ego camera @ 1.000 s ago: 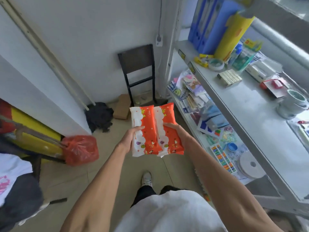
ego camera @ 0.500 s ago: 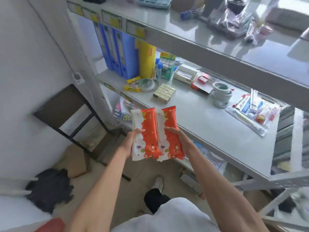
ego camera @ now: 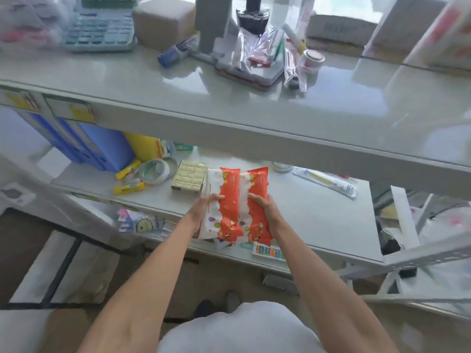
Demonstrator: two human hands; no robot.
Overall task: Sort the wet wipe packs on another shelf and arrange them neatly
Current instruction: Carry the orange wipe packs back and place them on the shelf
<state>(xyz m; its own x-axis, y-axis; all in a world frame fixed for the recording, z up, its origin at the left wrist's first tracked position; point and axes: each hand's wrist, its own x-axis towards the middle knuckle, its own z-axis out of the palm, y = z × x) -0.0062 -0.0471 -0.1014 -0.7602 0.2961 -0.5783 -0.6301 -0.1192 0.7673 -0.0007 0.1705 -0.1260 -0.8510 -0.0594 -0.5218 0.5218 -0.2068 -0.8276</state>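
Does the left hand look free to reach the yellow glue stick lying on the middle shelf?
Probably not yet: the left hand grips the orange-and-white wet wipe packs. The yellow glue stick itself lies unobstructed.

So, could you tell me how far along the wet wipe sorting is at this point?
Done: two orange packs are gathered side by side and brought to the middle shelf. In hand: the left hand and right hand press them together from either side, above the shelf's front part, beside the small box. Left: setting them down and squaring them up; no packs lie on the shelf yet.
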